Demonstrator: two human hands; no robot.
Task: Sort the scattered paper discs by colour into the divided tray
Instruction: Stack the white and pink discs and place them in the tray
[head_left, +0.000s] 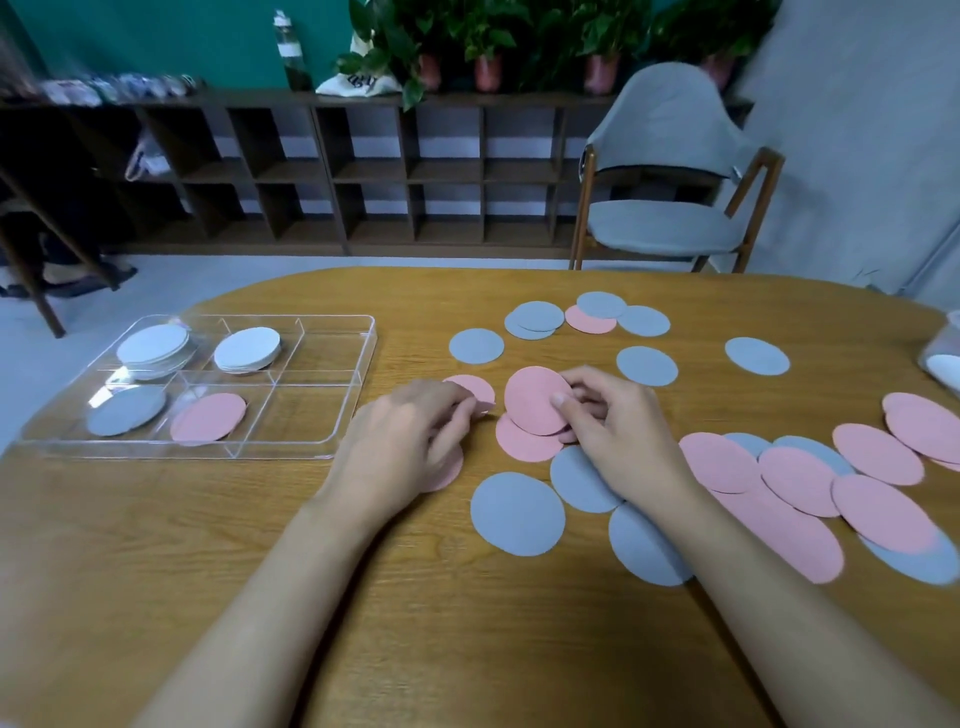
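Note:
My right hand (618, 431) pinches a pink disc (532, 397) and holds it tilted above another pink disc (522, 441) on the table. My left hand (410, 431) rests over pink discs, its fingertips at the edge of a small pink disc (475, 389); whether it grips one is unclear. The clear divided tray (332, 400) lies at the left. It holds two white stacks (153, 343) in the far compartments, a grey-blue disc (127, 410) and a pink disc (208, 418) in the near ones. Its right compartments hold nothing.
Several grey-blue discs (517, 514) and pink discs (878, 454) lie scattered over the middle and right of the wooden table (208, 545). A clear container (943, 358) stands at the right edge. A grey chair (670, 171) stands behind the table.

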